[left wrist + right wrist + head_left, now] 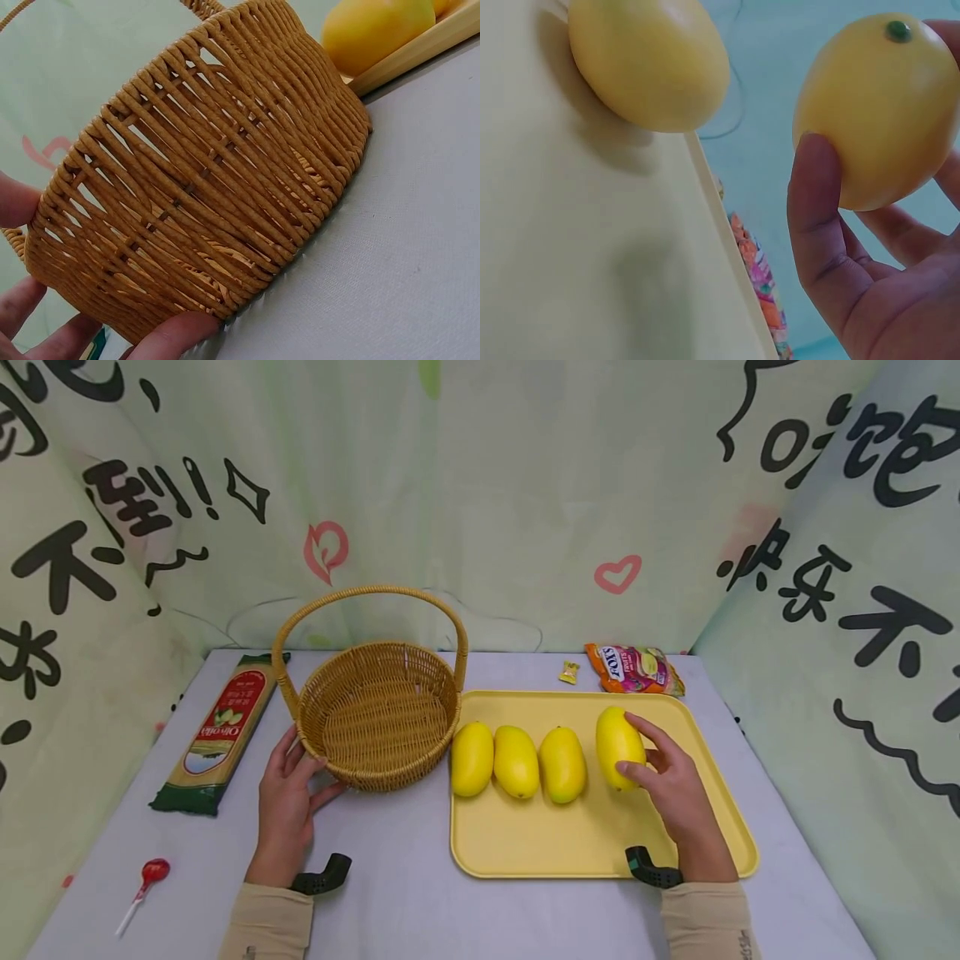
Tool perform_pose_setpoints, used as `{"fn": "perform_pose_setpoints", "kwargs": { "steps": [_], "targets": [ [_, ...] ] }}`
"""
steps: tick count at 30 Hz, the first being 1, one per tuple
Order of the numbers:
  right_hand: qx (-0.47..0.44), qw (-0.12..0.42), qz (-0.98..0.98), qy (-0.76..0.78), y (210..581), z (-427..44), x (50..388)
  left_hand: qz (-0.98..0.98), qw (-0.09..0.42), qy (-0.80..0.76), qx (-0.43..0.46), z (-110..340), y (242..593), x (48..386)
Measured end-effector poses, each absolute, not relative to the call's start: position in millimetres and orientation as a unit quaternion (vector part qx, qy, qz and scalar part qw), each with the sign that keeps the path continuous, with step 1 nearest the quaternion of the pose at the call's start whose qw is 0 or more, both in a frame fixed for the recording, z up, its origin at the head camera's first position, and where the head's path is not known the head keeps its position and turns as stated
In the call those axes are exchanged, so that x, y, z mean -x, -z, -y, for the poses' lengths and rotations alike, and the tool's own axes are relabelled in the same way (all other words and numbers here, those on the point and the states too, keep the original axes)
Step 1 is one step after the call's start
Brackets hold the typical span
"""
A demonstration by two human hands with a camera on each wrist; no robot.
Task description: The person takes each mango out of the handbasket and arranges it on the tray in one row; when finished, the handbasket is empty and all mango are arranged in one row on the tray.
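Note:
My right hand [678, 785] holds a yellow mango [619, 747] between thumb and fingers, above the right part of the yellow tray [540, 852]. In the right wrist view, the held mango [881, 112] shows a green stem end and hangs apart from the tray. Three more mangoes [516, 762] lie side by side at the tray's left. My left hand [288, 802] grips the round wicker basket [382, 710] at its front left side. In the left wrist view, its fingers touch the woven wall [195, 172] and the thumb lies at the base. The basket's inside shows bare weave.
Left of the basket lies a green and brown olive-picture packet [221, 735]. A red lollipop [146, 889] is near the front left. Behind the tray lie a small yellow wrapped candy [569, 672] and a colourful candy bag [636, 669]. Printed curtains [480, 527] surround the white table.

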State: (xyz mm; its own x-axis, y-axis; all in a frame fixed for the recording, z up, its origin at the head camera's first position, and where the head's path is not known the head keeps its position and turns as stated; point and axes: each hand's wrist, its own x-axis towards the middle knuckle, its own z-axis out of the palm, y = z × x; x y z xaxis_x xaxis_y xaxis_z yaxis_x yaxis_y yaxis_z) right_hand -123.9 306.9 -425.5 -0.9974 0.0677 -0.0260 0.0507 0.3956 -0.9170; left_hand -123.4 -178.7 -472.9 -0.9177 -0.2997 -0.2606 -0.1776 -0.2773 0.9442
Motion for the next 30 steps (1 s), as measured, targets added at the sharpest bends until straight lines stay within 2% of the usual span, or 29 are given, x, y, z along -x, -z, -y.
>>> {"fn": "perform_pose_setpoints", "kwargs": {
  "steps": [15, 30],
  "targets": [
    [0.102, 0.018, 0.84, -0.533, 433, -313, 131, 0.599, 0.042, 0.774, -0.203, 178, 473, 123],
    [0.098, -0.049, 0.878, -0.467, 442, -310, 138, 0.599, 0.04, 0.773, -0.203, 178, 472, 123]
  ]
}}
